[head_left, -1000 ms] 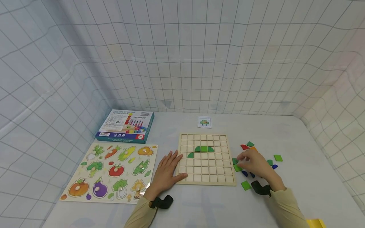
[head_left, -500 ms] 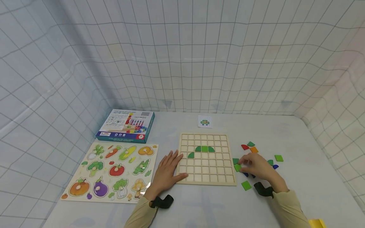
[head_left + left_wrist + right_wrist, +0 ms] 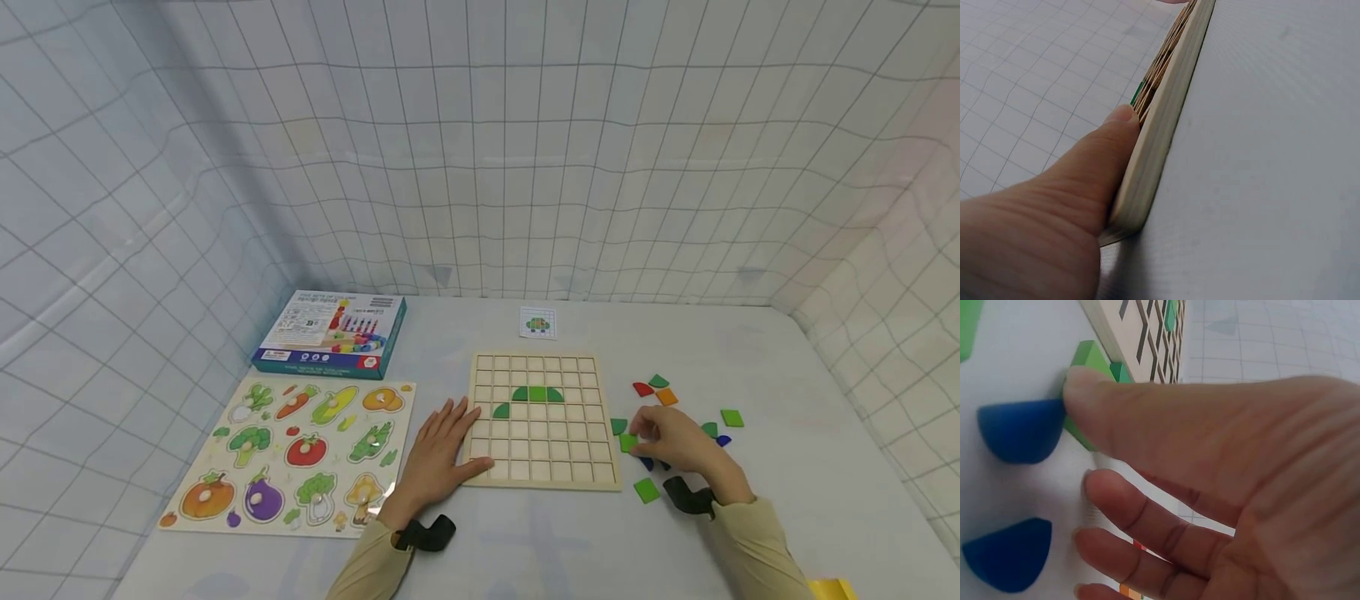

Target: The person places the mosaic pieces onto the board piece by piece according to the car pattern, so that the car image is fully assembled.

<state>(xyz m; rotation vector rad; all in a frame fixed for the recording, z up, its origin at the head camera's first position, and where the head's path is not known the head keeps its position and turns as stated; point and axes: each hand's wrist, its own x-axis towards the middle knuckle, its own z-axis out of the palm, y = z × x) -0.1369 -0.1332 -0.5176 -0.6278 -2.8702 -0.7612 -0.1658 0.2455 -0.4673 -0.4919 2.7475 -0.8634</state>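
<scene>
My left hand (image 3: 438,467) lies with spread fingers on the left edge of a wooden grid board (image 3: 540,486); its thumb (image 3: 1100,156) presses the near rim in the left wrist view. Three dark green quarter-circle tiles and a light green square tile (image 3: 537,393) sit in the board's upper cells. Right of the board, my right hand (image 3: 672,439) pinches another light green square tile (image 3: 1089,356), thumb over its face; the index fingertip is hidden in the right wrist view. Beside this tile are a dark green quarter-circle tile (image 3: 618,427) and two blue half-round tiles (image 3: 1021,430).
A pattern card (image 3: 537,323) lies behind the board. Further loose tiles include a red one (image 3: 642,389), an orange square (image 3: 667,397) and green squares (image 3: 732,417). Left stand a vegetable puzzle (image 3: 348,450) and a toy box (image 3: 322,333). A yellow object (image 3: 831,589) shows at lower right.
My right hand has shifted slightly right and back from the board's edge, uncovering the orange tile. The light green square at its fingertips has moved slightly right. My left hand has stayed put.
</scene>
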